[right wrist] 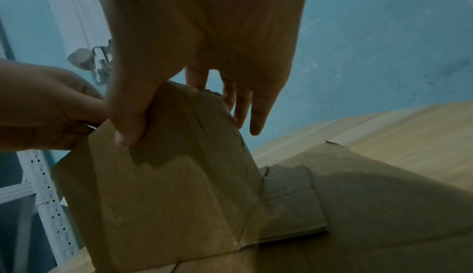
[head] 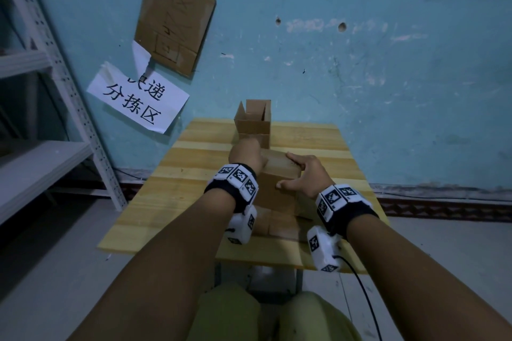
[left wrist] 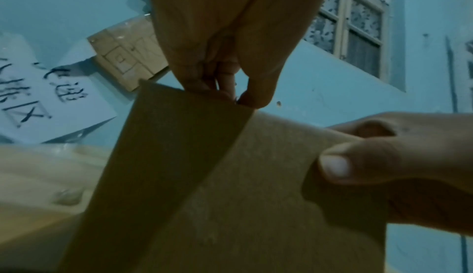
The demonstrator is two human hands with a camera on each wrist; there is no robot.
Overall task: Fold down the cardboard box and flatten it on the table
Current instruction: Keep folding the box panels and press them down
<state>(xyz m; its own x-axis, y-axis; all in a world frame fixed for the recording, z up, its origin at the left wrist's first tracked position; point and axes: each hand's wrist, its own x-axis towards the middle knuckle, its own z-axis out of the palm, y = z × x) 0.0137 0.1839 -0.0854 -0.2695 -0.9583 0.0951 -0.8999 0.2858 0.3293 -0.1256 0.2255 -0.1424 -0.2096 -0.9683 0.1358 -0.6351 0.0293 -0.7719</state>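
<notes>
**Both hands on the near box**

Standing on the wooden table (head: 194, 191): cardboard box (head: 277, 188), left hand (head: 245, 153) pinching its top edge, right hand (head: 302, 174) grasping a corner. Seen only from the head: second open box (head: 253, 122) behind. Only from the right wrist: flaps (right wrist: 289, 202) splayed flat

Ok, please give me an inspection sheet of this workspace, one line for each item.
Surface: wooden table, pale planks.
Job's things: cardboard box near the person, upright, not yet flat.
Clutter: second box, open, at the far edge.
Hands: left hand grips the box's top left; right hand holds its right side, thumb in front.
Cables: black cable from the right wrist camera.
Surroundings: blue wall, paper sign, cardboard sheet, metal shelf.
</notes>
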